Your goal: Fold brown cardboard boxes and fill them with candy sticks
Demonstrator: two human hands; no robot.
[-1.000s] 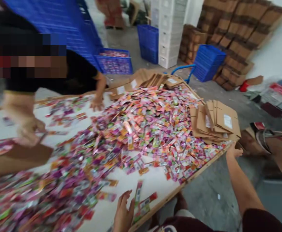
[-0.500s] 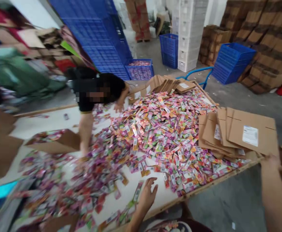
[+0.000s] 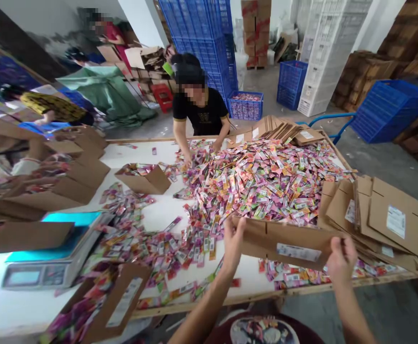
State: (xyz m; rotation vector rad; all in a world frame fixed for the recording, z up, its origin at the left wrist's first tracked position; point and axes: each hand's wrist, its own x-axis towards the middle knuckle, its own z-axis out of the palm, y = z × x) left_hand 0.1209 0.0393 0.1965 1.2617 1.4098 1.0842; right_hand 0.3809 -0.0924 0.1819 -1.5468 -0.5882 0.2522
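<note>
Tabletop (image 3: 161,215) below; carton (image 3: 270,240) now raised, left hand (image 3: 235,243) and right hand (image 3: 341,260) fingers clamping it

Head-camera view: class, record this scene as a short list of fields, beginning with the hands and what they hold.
Held item: brown cardboard carton with a white label
Left hand: grips the carton's left end
Right hand: grips its right end
Table: white top, wooden rim
Beneath and beyond carton: heap of small, colourful, shiny packets
Right side: stack of flat brown cartons
Left side: grey weighing scale
Across table: person in black shirt, hands among packets
</note>
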